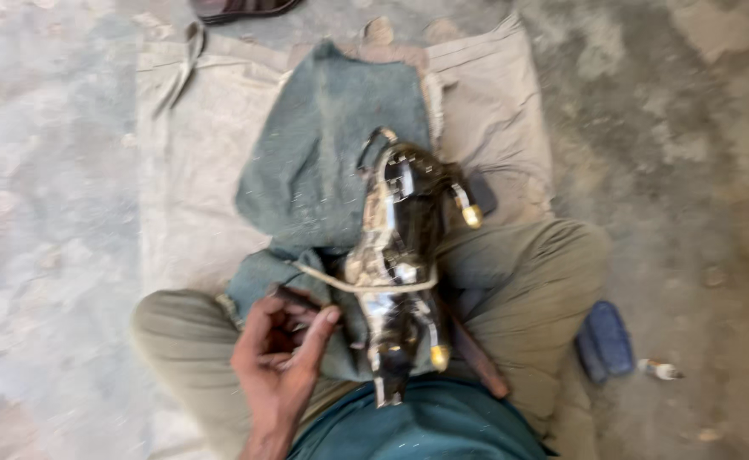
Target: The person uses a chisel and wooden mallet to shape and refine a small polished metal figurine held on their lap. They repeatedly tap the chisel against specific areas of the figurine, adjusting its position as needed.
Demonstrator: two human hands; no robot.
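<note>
A shiny black metal figurine point(396, 255) with brass-coloured tips lies lengthwise on my lap, resting on a grey-green cloth point(323, 162). A pale cord point(349, 285) loops around its middle. My left hand point(281, 358) is just left of the figurine, above my left knee. Its fingers are curled around a small dark object point(287, 296) whose shape is too blurred to make out. The thumb points towards the figurine without touching it. My right hand is out of view.
I sit cross-legged on a beige sheet point(187, 170) spread over rough concrete. A blue pad point(604, 341) and a small white tube point(660, 369) lie right of my knee. A brown stick point(476, 362) rests on my right thigh. A sandal point(238, 8) lies at the top edge.
</note>
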